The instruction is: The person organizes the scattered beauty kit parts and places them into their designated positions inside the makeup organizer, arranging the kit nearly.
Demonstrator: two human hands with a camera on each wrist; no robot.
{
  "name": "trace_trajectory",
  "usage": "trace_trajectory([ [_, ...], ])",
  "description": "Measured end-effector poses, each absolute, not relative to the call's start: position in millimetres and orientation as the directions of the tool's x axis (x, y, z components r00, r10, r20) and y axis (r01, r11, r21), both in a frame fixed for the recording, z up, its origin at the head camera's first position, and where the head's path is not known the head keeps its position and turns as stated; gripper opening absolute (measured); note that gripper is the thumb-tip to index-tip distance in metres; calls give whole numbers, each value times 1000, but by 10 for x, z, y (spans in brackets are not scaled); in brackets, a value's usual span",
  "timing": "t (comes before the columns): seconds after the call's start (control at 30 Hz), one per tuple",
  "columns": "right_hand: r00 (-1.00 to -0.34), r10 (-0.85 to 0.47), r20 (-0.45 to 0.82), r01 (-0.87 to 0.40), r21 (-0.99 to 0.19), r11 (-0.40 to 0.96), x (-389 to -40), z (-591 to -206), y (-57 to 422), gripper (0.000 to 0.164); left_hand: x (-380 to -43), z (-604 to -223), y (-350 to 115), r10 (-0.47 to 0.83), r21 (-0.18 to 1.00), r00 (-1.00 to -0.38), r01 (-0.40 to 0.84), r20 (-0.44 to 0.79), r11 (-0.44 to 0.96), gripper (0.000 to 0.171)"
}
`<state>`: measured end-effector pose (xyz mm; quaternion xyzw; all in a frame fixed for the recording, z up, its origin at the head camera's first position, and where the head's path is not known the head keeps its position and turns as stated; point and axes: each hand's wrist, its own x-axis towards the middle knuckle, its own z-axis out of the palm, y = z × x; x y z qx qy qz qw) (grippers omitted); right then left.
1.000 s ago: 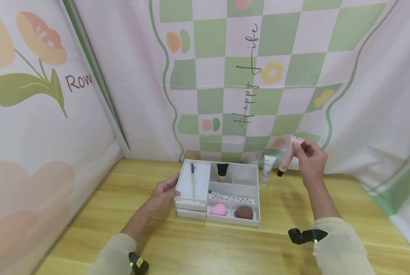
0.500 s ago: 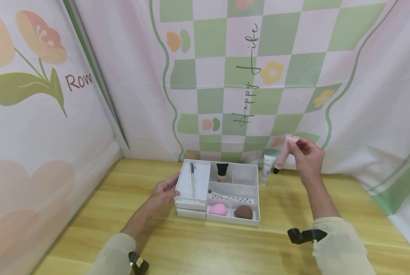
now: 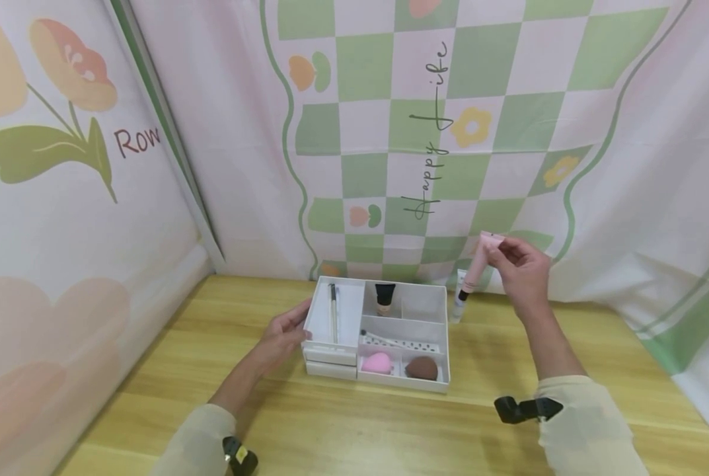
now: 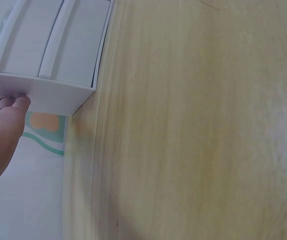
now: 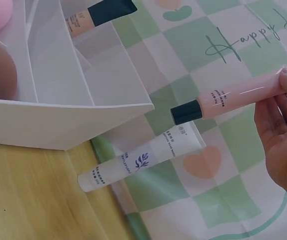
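Observation:
Between thumb and fingers my right hand (image 3: 523, 268) pinches a pink squeeze tube (image 5: 241, 94) by its flat end, black cap tilted downward. It hangs above the table, just right of a white box organizer (image 3: 446, 337). Behind the pink tube in the head view, and partly hidden by it, a white squeeze tube (image 5: 141, 159) stands upright on its cap beside the organizer. My left hand (image 3: 283, 334) rests against the organizer's left side. In the left wrist view the left fingertips (image 4: 21, 101) touch that side wall, near two drawer fronts (image 4: 78, 42).
Inside the organizer are thin brushes (image 3: 333, 314), a black-capped tube (image 3: 384, 299), a slim stick on a spotted strip (image 3: 398, 342), a pink sponge (image 3: 377, 362) and a brown sponge (image 3: 421, 368). A patterned curtain (image 3: 366, 125) hangs behind the wooden table (image 3: 342, 430).
My right hand has moved left with the pink tube, which now overlaps the white tube in the head view. The left hand and the organizer have stayed in place.

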<state>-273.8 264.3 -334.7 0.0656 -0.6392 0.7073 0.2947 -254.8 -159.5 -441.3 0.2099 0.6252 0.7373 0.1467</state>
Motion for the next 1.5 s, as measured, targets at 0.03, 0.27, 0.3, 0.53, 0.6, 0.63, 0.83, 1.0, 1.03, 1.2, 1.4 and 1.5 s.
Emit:
trace_trajectory([
  [0.03,-819,325,472,-498,-867,3,-2739,-3342,2637,31,-2550,-4413,-1594,478,984,-869,46,125,-174,77],
  [0.27,-838,274,472,-480,-876,44,-2721,-3316,2577,28,-2559,-4420,-1593,477,983,-870,42,124,-179,77],
  [0.3,-839,266,474,-483,-875,35,-2719,-3317,2571,28,-2561,-4425,-1594,477,983,-870,41,124,-180,77],
  [0.53,-841,220,495,-501,-865,32,-2712,-3332,2533,28,-2567,-4446,-1596,476,983,-871,40,122,-179,78],
  [0.6,-842,215,495,-492,-868,71,-2712,-3334,2518,28,-2566,-4447,-1595,477,983,-870,39,123,-181,78],
  [0.63,-843,213,494,-487,-869,88,-2712,-3334,2509,28,-2565,-4446,-1595,476,983,-871,40,123,-181,78],
  [0.83,-839,186,511,-503,-859,92,-2718,-3338,2437,25,-2565,-4446,-1595,474,983,-872,43,123,-176,78],
  [1.0,-835,169,524,-518,-851,83,-2723,-3365,2386,24,-2563,-4443,-1597,473,984,-872,46,123,-170,78],
  [1.03,-834,164,526,-520,-850,82,-2722,-3371,2377,24,-2562,-4442,-1598,473,984,-873,46,122,-170,78],
  [1.2,-836,138,531,-523,-847,92,-2717,-3401,2329,16,-2562,-4441,-1597,476,984,-871,44,123,-174,78],
  [1.4,-858,119,500,-477,-860,179,-2705,-3440,2285,14,-2551,-4429,-1592,476,984,-870,52,129,-172,77],
  [1.5,-875,99,474,-452,-872,187,-2710,-3457,2260,11,-2548,-4428,-1588,472,984,-872,51,128,-173,77],
])
